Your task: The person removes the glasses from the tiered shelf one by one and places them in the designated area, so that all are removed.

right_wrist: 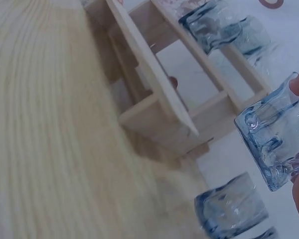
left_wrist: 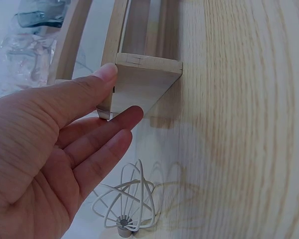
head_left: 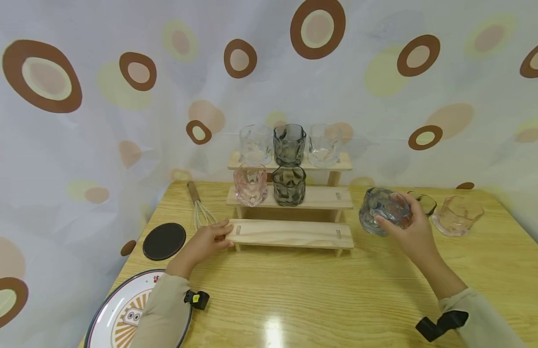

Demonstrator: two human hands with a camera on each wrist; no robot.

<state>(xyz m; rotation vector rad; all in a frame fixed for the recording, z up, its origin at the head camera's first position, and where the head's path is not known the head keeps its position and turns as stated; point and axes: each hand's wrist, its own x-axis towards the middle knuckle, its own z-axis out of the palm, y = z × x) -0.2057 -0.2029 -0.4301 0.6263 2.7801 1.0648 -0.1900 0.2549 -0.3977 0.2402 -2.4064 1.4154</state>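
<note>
The stand [head_left: 290, 232] is being pinched by the left fingers [left_wrist: 108, 130], seemingly for steadiness; a bluish glass [head_left: 384, 210] is being gripped by right fingers [head_left: 416, 207].

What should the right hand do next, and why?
Probably set the bluish glass on the middle tier, at its right end: the right hand holds it, that spot beside the dark glass is bare, and the top tier carries three.

Glossy rippled glass cup [head_left: 382, 209] at right, smooth matt wood shelf [head_left: 290, 232], shiny wood-grained table [head_left: 312, 290], matt coaster [head_left: 164, 241] at left, glossy plate [head_left: 107, 309] near left, cloth sleeve [head_left: 164, 305]
</note>
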